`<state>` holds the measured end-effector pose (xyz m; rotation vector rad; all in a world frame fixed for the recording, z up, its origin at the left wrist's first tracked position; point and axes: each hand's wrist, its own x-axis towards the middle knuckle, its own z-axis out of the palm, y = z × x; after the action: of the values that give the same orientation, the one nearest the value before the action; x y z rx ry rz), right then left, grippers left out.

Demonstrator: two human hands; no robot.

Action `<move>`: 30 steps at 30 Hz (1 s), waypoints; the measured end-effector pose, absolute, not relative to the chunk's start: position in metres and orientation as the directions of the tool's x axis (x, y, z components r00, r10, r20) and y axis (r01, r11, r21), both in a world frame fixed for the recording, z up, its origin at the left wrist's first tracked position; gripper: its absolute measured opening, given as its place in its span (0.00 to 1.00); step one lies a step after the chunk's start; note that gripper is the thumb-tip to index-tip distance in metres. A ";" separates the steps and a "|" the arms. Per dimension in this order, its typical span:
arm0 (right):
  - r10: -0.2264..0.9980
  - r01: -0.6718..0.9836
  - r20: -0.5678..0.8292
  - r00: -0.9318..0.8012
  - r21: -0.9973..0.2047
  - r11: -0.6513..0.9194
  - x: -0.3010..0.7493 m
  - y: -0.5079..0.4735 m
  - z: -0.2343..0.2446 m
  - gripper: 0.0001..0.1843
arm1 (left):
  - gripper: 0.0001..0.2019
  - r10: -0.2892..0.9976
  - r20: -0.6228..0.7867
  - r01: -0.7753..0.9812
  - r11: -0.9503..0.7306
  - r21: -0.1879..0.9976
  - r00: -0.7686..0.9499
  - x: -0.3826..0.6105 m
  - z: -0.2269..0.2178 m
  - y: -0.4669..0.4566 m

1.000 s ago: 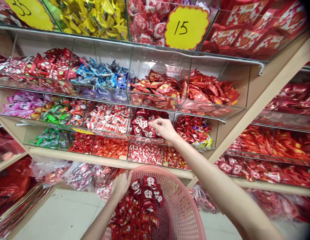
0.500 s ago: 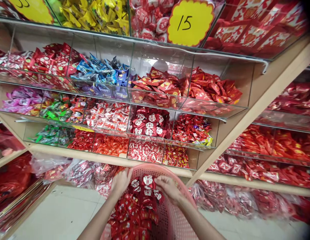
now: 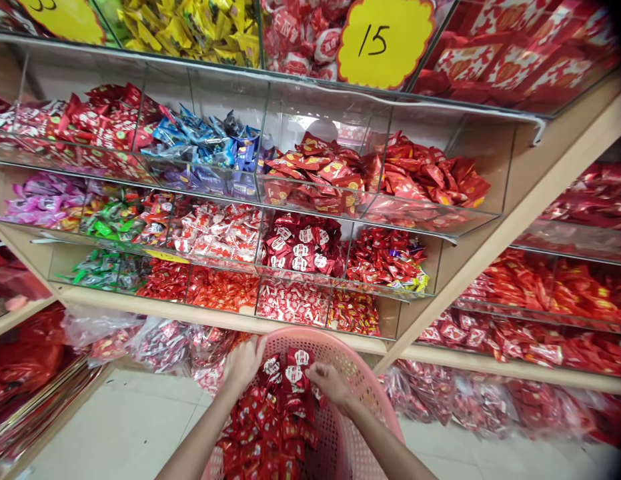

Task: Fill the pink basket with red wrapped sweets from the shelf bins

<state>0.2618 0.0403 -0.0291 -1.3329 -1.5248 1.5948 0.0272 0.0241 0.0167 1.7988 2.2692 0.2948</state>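
Observation:
A pink perforated plastic basket (image 3: pixel 385 400) stands in front of me, holding a heap of red wrapped candies (image 3: pixel 260 427). My left hand (image 3: pixel 243 363) is closed over the far left part of its rim. Inside the basket, my right hand (image 3: pixel 333 385) has its fingers pinched together at the edge of a dark red candy packet (image 3: pixel 294 373) with a white label. More packets with the same white label lie around it on top of the heap. The fingertips partly cover what they pinch.
Shelves with clear-walled bins rise beyond the basket, filled with red, blue (image 3: pixel 200 143), green and purple wrapped sweets. One bin (image 3: pixel 303 247) holds similar white-labelled packets. A yellow price card (image 3: pixel 385 43) reads 15. Plastic bags of sweets (image 3: pixel 165 347) lie on the tiled floor below.
My right hand has shifted slightly left and down with the candy packet, and the labelled packets beside it lie differently. My left hand stays on the rim.

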 end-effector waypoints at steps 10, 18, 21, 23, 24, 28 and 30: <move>0.823 0.235 -0.329 -0.464 -0.941 -0.244 0.274 0.050 -0.038 0.27 | 0.32 0.974 -0.050 0.927 0.225 0.300 -0.220 0.027 0.017 0.023; 0.793 0.080 -0.326 -0.515 -0.939 -0.335 0.275 0.059 -0.019 0.23 | 0.30 0.975 -0.040 0.935 0.220 0.278 -0.218 0.027 0.014 0.023; 0.859 0.134 -0.326 -0.396 -0.945 -0.297 0.267 0.071 -0.019 0.22 | 0.29 0.977 -0.031 0.939 0.212 0.271 -0.211 0.026 0.013 0.024; 0.910 0.222 -0.297 -0.289 -0.945 -0.238 0.259 0.078 -0.024 0.21 | 0.28 0.979 -0.018 0.943 0.199 0.267 -0.202 0.025 0.013 0.024; 0.930 0.265 -0.280 -0.239 -0.940 -0.214 0.256 0.081 -0.027 0.21 | 0.28 0.981 -0.001 0.946 0.186 0.265 -0.192 0.025 0.014 0.023; 0.977 0.392 -0.194 -0.088 -0.908 -0.145 0.249 0.086 -0.037 0.23 | 0.23 0.991 0.107 0.968 0.054 0.246 -0.082 0.031 0.016 0.015; 0.986 0.449 -0.156 -0.056 -0.886 -0.114 0.251 0.083 -0.038 0.22 | 0.20 0.993 0.115 0.971 -0.032 0.236 0.005 0.037 0.013 0.008</move>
<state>0.2510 0.0833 -0.0376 -1.6116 -1.5478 1.1300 0.0367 0.0084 0.0132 2.1623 2.1211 0.3806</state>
